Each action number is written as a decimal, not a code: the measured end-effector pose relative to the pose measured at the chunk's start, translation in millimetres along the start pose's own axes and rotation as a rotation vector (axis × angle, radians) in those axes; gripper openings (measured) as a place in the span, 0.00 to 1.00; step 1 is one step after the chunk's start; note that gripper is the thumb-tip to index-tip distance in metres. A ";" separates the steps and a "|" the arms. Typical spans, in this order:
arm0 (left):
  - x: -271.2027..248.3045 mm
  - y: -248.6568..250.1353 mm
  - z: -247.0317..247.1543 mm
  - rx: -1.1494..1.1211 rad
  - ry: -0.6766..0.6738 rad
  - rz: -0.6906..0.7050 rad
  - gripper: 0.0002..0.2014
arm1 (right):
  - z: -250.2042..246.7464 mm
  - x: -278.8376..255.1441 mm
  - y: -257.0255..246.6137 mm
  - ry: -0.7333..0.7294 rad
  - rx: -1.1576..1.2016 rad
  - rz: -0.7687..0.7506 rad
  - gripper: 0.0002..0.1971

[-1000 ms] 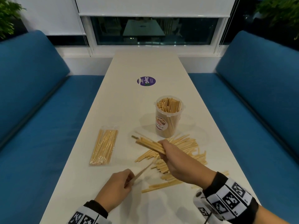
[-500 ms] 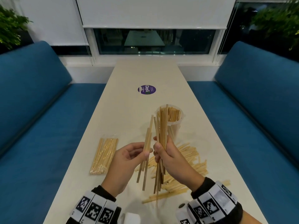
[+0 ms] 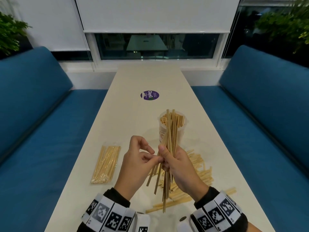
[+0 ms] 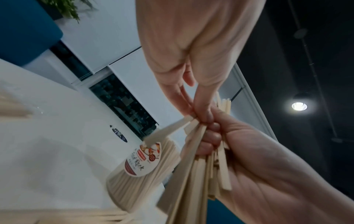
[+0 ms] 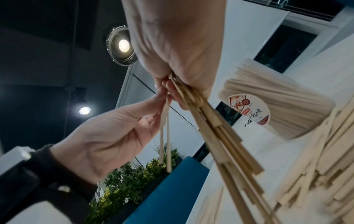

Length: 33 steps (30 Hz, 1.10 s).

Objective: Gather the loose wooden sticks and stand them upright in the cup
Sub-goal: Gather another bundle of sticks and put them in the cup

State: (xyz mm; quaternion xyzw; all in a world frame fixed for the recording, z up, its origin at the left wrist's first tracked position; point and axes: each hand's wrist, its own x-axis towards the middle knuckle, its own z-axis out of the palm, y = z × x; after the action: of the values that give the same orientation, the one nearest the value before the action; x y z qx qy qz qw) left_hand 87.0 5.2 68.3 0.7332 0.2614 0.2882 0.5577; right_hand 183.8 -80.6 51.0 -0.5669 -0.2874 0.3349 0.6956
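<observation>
My right hand (image 3: 168, 156) grips a bundle of wooden sticks (image 3: 171, 131) upright above the table, just in front of the cup. My left hand (image 3: 156, 159) pinches two more sticks (image 5: 165, 136) between thumb and fingers and holds their tops against the bundle (image 5: 220, 136). The clear plastic cup (image 3: 179, 131) stands behind the bundle, packed with upright sticks, its oval label (image 4: 142, 159) facing me. A pile of loose sticks (image 3: 199, 171) lies on the table under and to the right of my right hand. The bundle hides part of the cup.
A sealed clear bag of sticks (image 3: 106, 164) lies on the white table (image 3: 133, 77) to the left. A purple round sticker (image 3: 149, 95) is farther back. Blue benches (image 3: 41, 131) run along both long sides, and a window wall closes the far end.
Both hands rose from the table; the right turned its bundle upright. The left hand has since brought its two sticks against the bundle.
</observation>
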 end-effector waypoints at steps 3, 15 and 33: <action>4.5 1.9 0.3 -0.069 -0.045 -0.003 0.19 | -1.7 3.5 -5.5 0.016 -0.013 -0.010 0.14; -4.7 -19.6 11.3 -0.321 -0.026 -0.172 0.11 | -14.1 11.5 -15.4 0.073 0.159 0.002 0.19; 7.4 -53.5 7.3 -0.882 -0.124 -0.976 0.20 | -4.3 23.3 -32.0 0.081 0.123 -0.209 0.18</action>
State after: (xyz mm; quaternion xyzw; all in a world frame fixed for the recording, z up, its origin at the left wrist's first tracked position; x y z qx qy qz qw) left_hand 94.1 18.4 15.9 0.2486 0.3887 0.0394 0.8863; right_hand 205.8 -69.0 82.0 -0.5033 -0.2955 0.2546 0.7711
